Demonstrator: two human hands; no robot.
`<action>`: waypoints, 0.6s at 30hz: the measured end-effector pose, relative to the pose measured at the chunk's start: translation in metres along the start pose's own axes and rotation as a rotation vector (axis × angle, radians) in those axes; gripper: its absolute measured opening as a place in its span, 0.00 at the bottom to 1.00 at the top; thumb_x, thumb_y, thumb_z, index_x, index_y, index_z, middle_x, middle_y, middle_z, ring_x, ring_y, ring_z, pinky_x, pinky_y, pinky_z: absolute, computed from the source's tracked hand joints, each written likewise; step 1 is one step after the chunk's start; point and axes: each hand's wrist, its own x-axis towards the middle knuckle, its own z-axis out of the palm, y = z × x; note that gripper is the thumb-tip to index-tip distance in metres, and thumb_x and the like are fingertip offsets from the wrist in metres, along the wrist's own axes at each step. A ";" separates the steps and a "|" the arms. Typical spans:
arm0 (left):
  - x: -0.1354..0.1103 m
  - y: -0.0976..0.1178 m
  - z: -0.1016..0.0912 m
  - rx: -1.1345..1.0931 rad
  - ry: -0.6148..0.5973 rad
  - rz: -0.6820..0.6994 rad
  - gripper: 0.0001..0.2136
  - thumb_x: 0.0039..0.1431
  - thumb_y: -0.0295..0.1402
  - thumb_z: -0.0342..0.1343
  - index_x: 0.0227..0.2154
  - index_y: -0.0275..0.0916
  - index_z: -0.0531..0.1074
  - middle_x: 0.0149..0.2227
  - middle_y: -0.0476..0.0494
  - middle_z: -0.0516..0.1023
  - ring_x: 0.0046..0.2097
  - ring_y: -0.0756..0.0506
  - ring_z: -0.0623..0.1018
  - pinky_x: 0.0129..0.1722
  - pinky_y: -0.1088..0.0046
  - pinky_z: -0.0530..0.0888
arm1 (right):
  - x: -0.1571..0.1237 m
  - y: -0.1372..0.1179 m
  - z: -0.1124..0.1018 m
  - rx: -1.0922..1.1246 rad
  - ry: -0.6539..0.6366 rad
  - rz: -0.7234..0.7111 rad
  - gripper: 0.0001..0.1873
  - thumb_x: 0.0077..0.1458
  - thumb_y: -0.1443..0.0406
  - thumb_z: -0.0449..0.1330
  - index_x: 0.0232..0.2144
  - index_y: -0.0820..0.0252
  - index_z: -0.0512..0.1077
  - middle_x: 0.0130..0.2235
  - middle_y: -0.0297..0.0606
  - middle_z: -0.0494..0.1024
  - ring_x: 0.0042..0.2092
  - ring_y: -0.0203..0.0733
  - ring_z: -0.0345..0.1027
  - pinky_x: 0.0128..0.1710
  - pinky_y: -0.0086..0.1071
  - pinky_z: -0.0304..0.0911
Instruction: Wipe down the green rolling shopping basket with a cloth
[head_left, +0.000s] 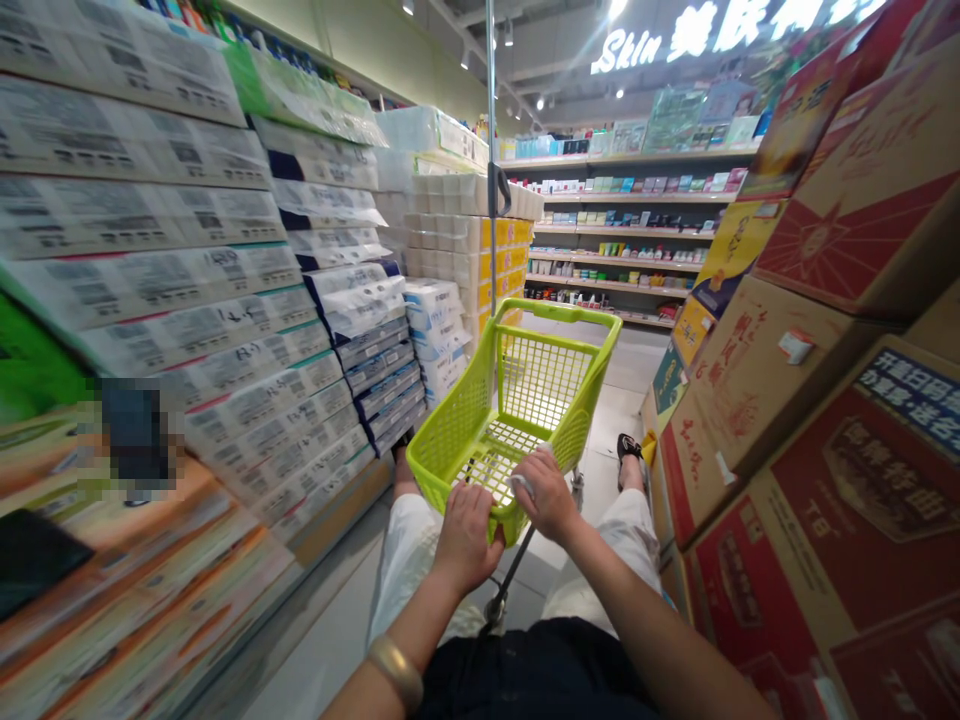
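A lime-green plastic shopping cart (570,330) stands in front of me in a narrow shop aisle, its basket empty. My left hand (465,535) is closed round the near rim of the cart. My right hand (550,493) grips the same rim beside it, with a small white thing, perhaps paper, pinched under the fingers. A gold bangle (396,672) sits on my left wrist. My legs in white trousers show below the cart, and one sandalled foot (628,448) is forward on the right.
Stacked packs of tissue and paper rolls (247,330) wall the left side. Red and brown cardboard boxes (810,380) are piled close on the right. A metal pole (491,150) rises behind the cart. Shelves of small products (622,240) cross the far end under a lit sign.
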 end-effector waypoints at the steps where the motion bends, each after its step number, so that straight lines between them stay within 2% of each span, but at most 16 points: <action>1: 0.000 0.001 0.000 -0.002 -0.002 -0.005 0.10 0.46 0.29 0.53 0.33 0.41 0.61 0.34 0.44 0.69 0.41 0.41 0.70 0.54 0.54 0.66 | 0.006 0.009 -0.003 -0.004 0.030 0.039 0.08 0.60 0.64 0.49 0.32 0.55 0.67 0.32 0.37 0.71 0.42 0.43 0.64 0.57 0.44 0.53; 3: 0.001 0.002 0.001 -0.002 -0.003 -0.010 0.10 0.45 0.29 0.53 0.32 0.41 0.61 0.34 0.45 0.68 0.41 0.41 0.69 0.54 0.54 0.66 | 0.014 0.020 -0.006 -0.007 0.090 0.109 0.08 0.60 0.64 0.48 0.32 0.55 0.67 0.33 0.37 0.71 0.42 0.43 0.64 0.58 0.45 0.52; 5: 0.001 0.002 0.002 0.000 0.002 -0.015 0.10 0.45 0.29 0.54 0.32 0.41 0.61 0.34 0.45 0.68 0.41 0.41 0.69 0.54 0.54 0.65 | 0.013 0.018 -0.002 -0.011 0.134 0.151 0.08 0.60 0.65 0.48 0.32 0.56 0.67 0.34 0.37 0.71 0.43 0.43 0.63 0.59 0.47 0.49; 8: 0.000 0.002 0.003 0.003 0.013 -0.010 0.10 0.45 0.29 0.54 0.32 0.41 0.61 0.33 0.44 0.68 0.41 0.41 0.69 0.54 0.54 0.65 | -0.002 -0.007 0.011 -0.008 0.146 0.133 0.07 0.59 0.66 0.49 0.33 0.56 0.67 0.35 0.37 0.71 0.46 0.43 0.63 0.61 0.48 0.46; 12: -0.001 0.001 0.002 0.002 0.018 0.025 0.08 0.48 0.31 0.53 0.33 0.41 0.61 0.33 0.44 0.68 0.41 0.41 0.70 0.52 0.54 0.66 | -0.020 -0.032 0.017 0.005 0.063 0.018 0.06 0.58 0.67 0.51 0.35 0.56 0.67 0.37 0.38 0.72 0.49 0.44 0.62 0.61 0.47 0.47; 15: -0.001 0.000 0.000 0.010 0.013 0.020 0.10 0.46 0.30 0.53 0.33 0.41 0.62 0.34 0.44 0.69 0.41 0.40 0.70 0.53 0.53 0.66 | -0.013 -0.019 0.007 -0.001 -0.015 -0.047 0.05 0.58 0.66 0.51 0.34 0.55 0.68 0.35 0.37 0.72 0.45 0.43 0.63 0.59 0.45 0.50; 18: 0.000 0.000 0.000 0.004 -0.004 0.002 0.10 0.46 0.29 0.53 0.33 0.41 0.61 0.35 0.43 0.69 0.42 0.40 0.70 0.54 0.53 0.65 | 0.006 0.010 -0.006 -0.021 0.017 0.005 0.07 0.59 0.65 0.50 0.32 0.56 0.68 0.33 0.37 0.71 0.42 0.43 0.63 0.58 0.45 0.52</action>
